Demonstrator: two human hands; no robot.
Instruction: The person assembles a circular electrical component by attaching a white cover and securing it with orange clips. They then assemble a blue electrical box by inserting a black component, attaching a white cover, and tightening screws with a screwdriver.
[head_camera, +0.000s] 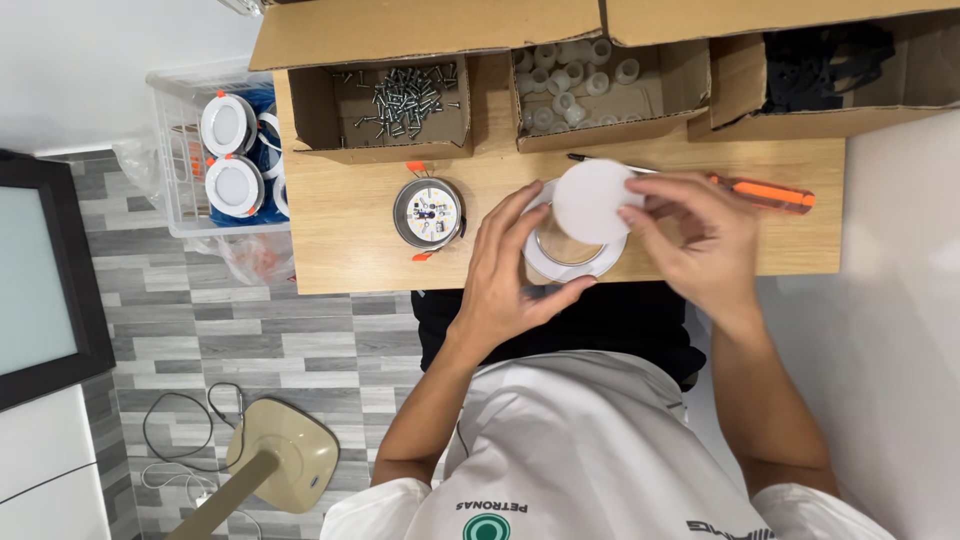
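A wooden tabletop (330, 250) is set over grey plank flooring (250, 340); a white wall (90, 60) is seen beyond.

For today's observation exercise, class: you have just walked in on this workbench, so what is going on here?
A person seated at a wooden table holds a white ring frame in the left hand and sets a round white disc over it with the right hand. A round metal lamp body with orange clips lies beside them, and an orange-handled screwdriver behind. Cardboard boxes hold screws, white plastic caps and black parts.
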